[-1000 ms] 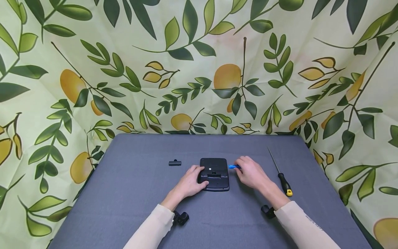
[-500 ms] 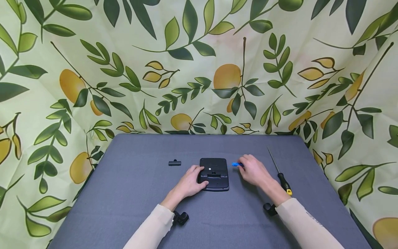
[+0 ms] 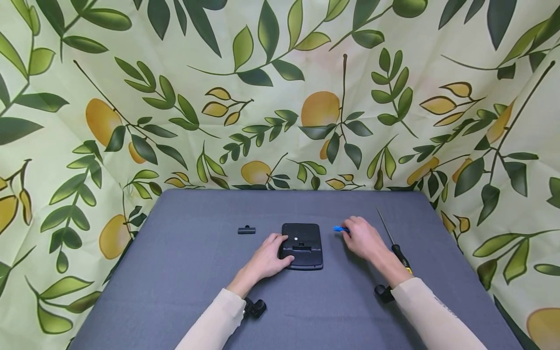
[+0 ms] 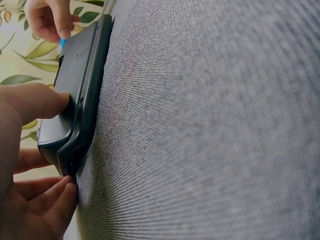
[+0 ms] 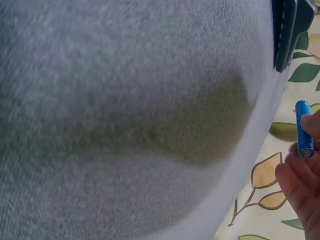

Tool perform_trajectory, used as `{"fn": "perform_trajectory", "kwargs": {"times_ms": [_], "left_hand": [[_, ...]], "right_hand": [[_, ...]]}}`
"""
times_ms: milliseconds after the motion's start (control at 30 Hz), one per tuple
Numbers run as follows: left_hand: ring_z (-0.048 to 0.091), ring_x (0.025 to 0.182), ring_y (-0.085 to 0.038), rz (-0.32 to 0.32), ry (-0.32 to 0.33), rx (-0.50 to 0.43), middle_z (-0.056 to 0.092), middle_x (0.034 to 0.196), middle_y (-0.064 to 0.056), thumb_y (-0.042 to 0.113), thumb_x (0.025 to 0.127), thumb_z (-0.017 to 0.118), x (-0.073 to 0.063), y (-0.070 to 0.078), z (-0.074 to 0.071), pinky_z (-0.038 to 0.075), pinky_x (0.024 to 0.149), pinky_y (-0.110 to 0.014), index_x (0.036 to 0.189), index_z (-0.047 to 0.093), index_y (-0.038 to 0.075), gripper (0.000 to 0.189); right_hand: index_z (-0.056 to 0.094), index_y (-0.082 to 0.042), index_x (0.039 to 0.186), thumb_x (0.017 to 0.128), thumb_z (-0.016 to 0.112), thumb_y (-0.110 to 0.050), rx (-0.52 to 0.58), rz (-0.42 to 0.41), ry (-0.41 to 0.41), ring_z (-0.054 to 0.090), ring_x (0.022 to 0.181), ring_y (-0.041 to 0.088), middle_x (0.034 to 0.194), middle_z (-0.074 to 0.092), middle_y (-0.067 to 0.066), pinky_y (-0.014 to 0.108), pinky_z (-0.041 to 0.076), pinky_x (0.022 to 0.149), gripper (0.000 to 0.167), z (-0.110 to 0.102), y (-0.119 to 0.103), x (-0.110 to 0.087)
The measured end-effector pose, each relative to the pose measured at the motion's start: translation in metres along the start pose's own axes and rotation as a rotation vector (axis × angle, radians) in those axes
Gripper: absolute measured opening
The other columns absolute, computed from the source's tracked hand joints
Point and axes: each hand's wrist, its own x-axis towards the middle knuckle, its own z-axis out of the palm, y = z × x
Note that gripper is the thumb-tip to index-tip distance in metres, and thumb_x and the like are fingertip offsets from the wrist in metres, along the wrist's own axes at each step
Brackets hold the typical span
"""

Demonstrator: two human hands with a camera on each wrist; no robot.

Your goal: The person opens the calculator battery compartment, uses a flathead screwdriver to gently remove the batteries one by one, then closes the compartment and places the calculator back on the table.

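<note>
A black calculator (image 3: 308,234), or a device much like one, lies back side up on the table, its battery slot (image 3: 302,249) uncovered. My left hand (image 3: 269,255) grips its left edge, the thumb (image 4: 47,101) on the back and the fingers along the side. To the right of the device, my right hand (image 3: 364,237) pinches a small blue battery (image 5: 304,130) between thumb and fingers, above the tabletop and apart from the device. Left of the device lies a small black battery cover (image 3: 247,230).
A screwdriver (image 3: 395,250) with a black and yellow handle lies at the right, partly behind the right forearm. Grey cloth covers the table (image 3: 183,243). A leaf-patterned curtain (image 3: 280,146) rises behind the table's far edge.
My right hand has drawn the blue battery away from the device, to the right and slightly farther back. My left hand and the device have stayed in place.
</note>
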Motion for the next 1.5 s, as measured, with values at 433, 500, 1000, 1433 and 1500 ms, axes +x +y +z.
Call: {"fn": "perform_trajectory", "kwargs": {"times_ms": [433,500,1000,1433,1500], "left_hand": [[0.049,0.133,-0.032,0.003,0.01,0.003,0.052,0.141,-0.016,0.032,0.092,0.07,0.0,0.0,0.001,0.042,0.108,-0.049,0.144,0.054,0.003,0.061],[0.05,0.133,-0.033,0.004,0.012,0.0,0.052,0.141,-0.016,0.031,0.092,0.07,0.0,0.001,0.001,0.042,0.108,-0.049,0.143,0.054,0.003,0.061],[0.05,0.132,-0.032,0.02,0.01,0.008,0.052,0.141,-0.016,0.033,0.093,0.07,0.0,-0.002,0.002,0.043,0.107,-0.049,0.144,0.054,0.003,0.061],[0.049,0.133,-0.032,0.009,0.005,0.008,0.052,0.141,-0.015,0.033,0.093,0.069,0.0,0.0,0.002,0.042,0.108,-0.049,0.144,0.053,0.004,0.061],[0.049,0.133,-0.032,0.006,0.003,0.007,0.052,0.142,-0.015,0.033,0.093,0.069,0.0,0.0,0.002,0.042,0.108,-0.049,0.144,0.053,0.004,0.061]], "right_hand": [[0.071,-0.001,0.098,0.091,0.073,-0.008,0.025,0.026,-0.006,0.06,0.088,0.028,0.092,0.065,0.009,0.048,0.054,0.075,0.01,0.0,0.014,0.003],[0.071,-0.001,0.099,0.091,0.072,-0.008,0.024,0.028,-0.008,0.061,0.088,0.028,0.092,0.065,0.009,0.048,0.054,0.075,0.01,0.001,0.016,0.005],[0.071,-0.002,0.099,0.091,0.072,-0.009,0.005,0.05,-0.03,0.061,0.091,0.03,0.094,0.065,0.01,0.049,0.054,0.076,0.01,0.01,0.025,0.015],[0.072,-0.002,0.1,0.092,0.073,-0.007,-0.021,0.025,-0.036,0.061,0.092,0.032,0.095,0.066,0.011,0.05,0.054,0.079,0.009,0.013,0.028,0.025],[0.072,-0.002,0.1,0.092,0.072,-0.007,-0.018,0.021,-0.041,0.061,0.093,0.032,0.096,0.066,0.011,0.051,0.054,0.08,0.009,0.014,0.029,0.027]]}}
